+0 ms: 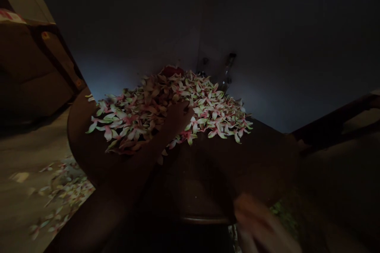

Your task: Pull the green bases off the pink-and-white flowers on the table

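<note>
A broad heap of pink and white flowers (213, 106), some with greenish petal tips, covers the back of a dark round-edged table (202, 174). My left hand (179, 115) reaches into the front middle of this heap. Its fingers are bent and drawn together among the petals, and shadow hides what lies between the fingertips. Low on the right, past the table's front edge, is my right hand (255, 217). It is apart from the heap and smeared by motion, so its fingers cannot be made out.
Behind the heap stand a clear glass bottle (228, 69) and a red object (172, 71), close to the pale wall (252, 87). More flowers (73, 189) lie scattered on the floor at left. Dark wooden furniture (335, 124) is at right, and a brown box-like shape (26, 71) at left.
</note>
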Demonstrator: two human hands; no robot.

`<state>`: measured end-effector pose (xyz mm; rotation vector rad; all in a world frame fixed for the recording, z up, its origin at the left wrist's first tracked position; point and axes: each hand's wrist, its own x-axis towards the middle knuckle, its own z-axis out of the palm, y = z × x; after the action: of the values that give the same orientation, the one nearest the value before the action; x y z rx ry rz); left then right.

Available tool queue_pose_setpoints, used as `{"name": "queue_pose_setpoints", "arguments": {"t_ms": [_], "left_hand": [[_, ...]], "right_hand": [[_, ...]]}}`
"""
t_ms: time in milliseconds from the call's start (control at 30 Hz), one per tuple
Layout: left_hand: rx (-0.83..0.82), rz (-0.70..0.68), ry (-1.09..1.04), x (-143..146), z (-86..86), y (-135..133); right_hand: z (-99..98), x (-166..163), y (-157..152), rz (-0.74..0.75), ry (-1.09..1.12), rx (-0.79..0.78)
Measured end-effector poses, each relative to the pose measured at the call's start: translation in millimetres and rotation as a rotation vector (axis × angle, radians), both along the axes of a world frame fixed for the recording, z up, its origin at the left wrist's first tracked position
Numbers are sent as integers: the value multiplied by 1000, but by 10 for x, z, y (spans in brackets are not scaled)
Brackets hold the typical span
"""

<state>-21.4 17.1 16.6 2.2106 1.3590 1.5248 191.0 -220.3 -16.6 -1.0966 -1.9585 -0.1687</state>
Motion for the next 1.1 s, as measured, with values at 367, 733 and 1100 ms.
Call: {"name": "queue_pose_setpoints", "arguments": {"t_ms": [367,733,1100], "left_hand": [[-5,-204,162,117,-48,-66],[-235,-344,119,106,84,-194],[-184,-344,113,100,25,-136]], "right_hand": [[193,-449,2289,236,484,-367],[289,-269,2172,256,646,-456],[278,-255,2141,223,574,-435]]}}
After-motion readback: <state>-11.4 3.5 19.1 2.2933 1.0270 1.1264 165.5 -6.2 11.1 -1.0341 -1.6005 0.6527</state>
